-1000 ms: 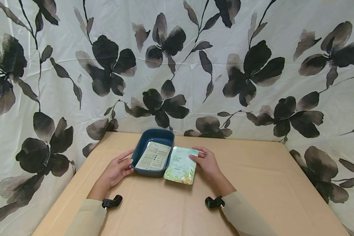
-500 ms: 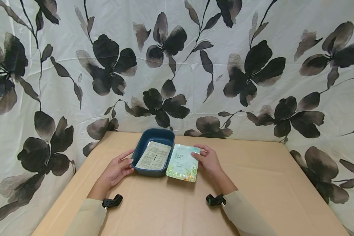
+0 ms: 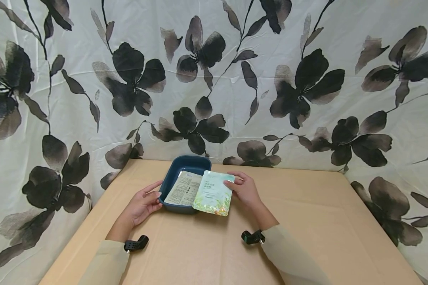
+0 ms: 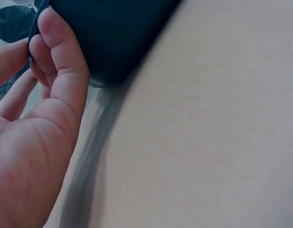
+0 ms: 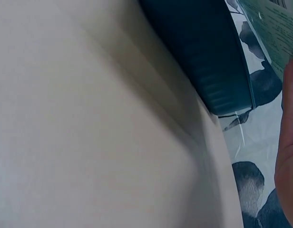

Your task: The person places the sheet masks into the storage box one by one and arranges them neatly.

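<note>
A dark blue rectangular tub [image 3: 173, 171] stands on the table, with a cream printed packet [image 3: 185, 189] lying face up inside it. My left hand [image 3: 141, 206] pinches the tub's rim at its near left corner, thumb against one side and fingertips on the other in the left wrist view. Between thumb and fingers, my right hand [image 3: 245, 190] holds a pale green face mask sachet [image 3: 214, 193] with a floral print by its right edge. The sachet hovers over the tub's right rim and hides part of the cream packet. Its printed back [image 5: 275, 28] shows in the right wrist view.
The tan table [image 3: 306, 221] extends to both sides and toward me. Its far edge meets a white curtain [image 3: 249, 118] with dark flowers. A black wrist camera [image 3: 136, 243] sits on the left wrist and another wrist camera [image 3: 253, 237] on the right.
The right hand has lifted the sachet up from beside the tub, then brought it leftward over the tub's right rim. The left hand, tub and cream packet have stayed in place.
</note>
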Demonstrator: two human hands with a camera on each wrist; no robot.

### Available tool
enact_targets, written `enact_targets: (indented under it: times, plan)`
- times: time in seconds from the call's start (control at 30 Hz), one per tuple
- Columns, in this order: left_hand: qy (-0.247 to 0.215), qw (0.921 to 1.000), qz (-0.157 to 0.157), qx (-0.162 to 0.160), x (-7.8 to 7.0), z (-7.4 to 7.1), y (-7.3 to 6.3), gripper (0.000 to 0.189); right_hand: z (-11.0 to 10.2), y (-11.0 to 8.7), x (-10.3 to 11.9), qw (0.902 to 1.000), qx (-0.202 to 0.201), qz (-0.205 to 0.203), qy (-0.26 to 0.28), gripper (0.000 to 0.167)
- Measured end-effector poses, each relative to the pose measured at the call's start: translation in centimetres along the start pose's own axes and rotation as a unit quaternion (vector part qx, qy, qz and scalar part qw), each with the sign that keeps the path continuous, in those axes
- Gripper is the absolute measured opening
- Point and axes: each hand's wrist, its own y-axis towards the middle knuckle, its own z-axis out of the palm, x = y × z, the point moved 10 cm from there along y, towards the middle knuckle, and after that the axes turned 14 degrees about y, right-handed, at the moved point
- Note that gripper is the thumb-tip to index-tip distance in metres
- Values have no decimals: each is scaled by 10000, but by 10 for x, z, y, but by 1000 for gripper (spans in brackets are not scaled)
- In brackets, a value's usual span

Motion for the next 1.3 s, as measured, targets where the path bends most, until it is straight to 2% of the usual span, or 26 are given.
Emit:
enact_targets:
  times: [0.37,0.67,1.03,1.3]
  plan:
    - [-58,10000,-6,17,-1,2,1,65,16,10,3,9997,24,-104,-237,47]
    - [-152,9999,-13,30,-1,2,2,64,32,17,4,9997,73,-188,-169,47]
    - [-178,9998,10,19,0,2,1,64,46,27,1,9990,-66,-279,-334,44]
    - [-238,9997,28,71,-1,2,1,64,54,34,2,9987,7,-270,-442,52]
